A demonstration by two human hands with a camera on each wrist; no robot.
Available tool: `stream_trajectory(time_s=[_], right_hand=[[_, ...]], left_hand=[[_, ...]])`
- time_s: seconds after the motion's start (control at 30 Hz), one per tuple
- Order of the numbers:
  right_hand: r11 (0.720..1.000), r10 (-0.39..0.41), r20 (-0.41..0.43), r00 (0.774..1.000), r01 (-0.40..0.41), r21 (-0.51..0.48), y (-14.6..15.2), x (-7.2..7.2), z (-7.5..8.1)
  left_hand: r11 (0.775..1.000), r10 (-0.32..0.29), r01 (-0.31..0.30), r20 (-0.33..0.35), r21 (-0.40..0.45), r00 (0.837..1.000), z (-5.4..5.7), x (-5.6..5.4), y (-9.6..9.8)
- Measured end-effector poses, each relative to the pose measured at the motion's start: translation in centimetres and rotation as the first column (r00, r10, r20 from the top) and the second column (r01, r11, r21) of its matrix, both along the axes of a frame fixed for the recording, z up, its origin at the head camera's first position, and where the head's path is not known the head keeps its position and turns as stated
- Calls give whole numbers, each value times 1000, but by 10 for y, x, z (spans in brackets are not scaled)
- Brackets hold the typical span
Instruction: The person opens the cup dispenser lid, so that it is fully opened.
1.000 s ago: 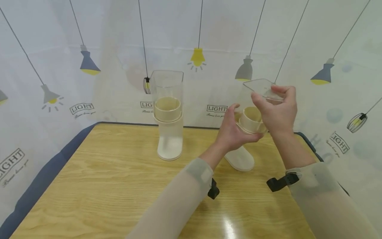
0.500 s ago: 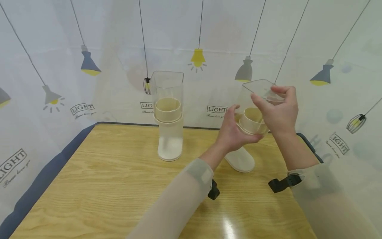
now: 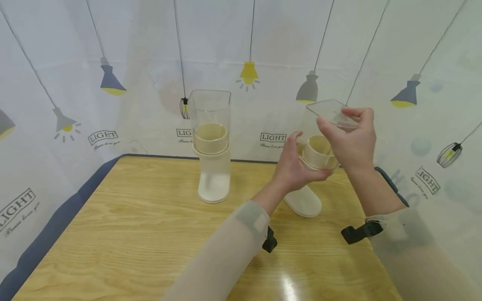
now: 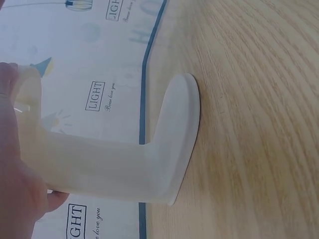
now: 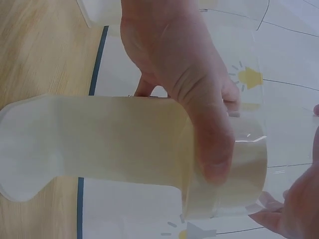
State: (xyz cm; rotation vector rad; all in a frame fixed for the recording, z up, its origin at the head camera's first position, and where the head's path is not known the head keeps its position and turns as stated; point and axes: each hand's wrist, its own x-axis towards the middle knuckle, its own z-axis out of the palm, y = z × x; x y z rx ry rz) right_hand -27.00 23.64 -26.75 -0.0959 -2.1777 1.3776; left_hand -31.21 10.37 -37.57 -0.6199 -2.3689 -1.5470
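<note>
My left hand point(image 3: 291, 165) grips the cream cup-like ring at the top of the right-hand stand point(image 3: 304, 201), with its thumb round the near side. Seated in that ring is a clear container point(image 3: 320, 117) with a slanted open rim. At the rim's right side, my right hand point(image 3: 354, 140) pinches the clear wall between thumb and fingers. The left wrist view shows the stand's upright point(image 4: 104, 164) joined to a flat rounded foot on the table. In the right wrist view, my left thumb lies across the ring, and the right fingers point(image 5: 299, 204) touch the clear part's edge.
A matching cream stand point(image 3: 214, 182) with its own clear container point(image 3: 211, 102) stands upright to the left. Wooden tabletop point(image 3: 150, 234) extends towards me. A pale curtain point(image 3: 150, 71) printed with lamps hangs directly behind the table's dark back edge.
</note>
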Motion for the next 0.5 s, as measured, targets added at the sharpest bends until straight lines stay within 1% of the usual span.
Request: stream_trajectory(time_s=[0.1, 0.17, 0.23, 0.37, 0.43, 0.5], right_hand=[[1000, -2, -3, 1000, 2, 21, 2, 0, 1], [1000, 7, 6, 1000, -7, 12, 4, -1, 1], [1000, 18, 8, 1000, -18, -18, 7, -2, 1], [992, 29, -14, 999, -31, -122, 9, -4, 1], [991, 30, -16, 999, -32, -133, 11, -4, 2], [992, 43, -1, 999, -42, -116, 12, -4, 2]], left_hand=[[1000, -1, 1, -11, -6, 1000, -1, -1, -1], [1000, 2, -2, -5, -8, 1000, -1, -1, -1], [1000, 5, -5, 3, -9, 1000, -1, -1, 0], [1000, 3, -3, 17, 2, 1000, 0, 0, 1], [1000, 0, 0, 20, 2, 1000, 0, 0, 2], [1000, 0, 0, 16, -1, 1000, 1, 0, 3]])
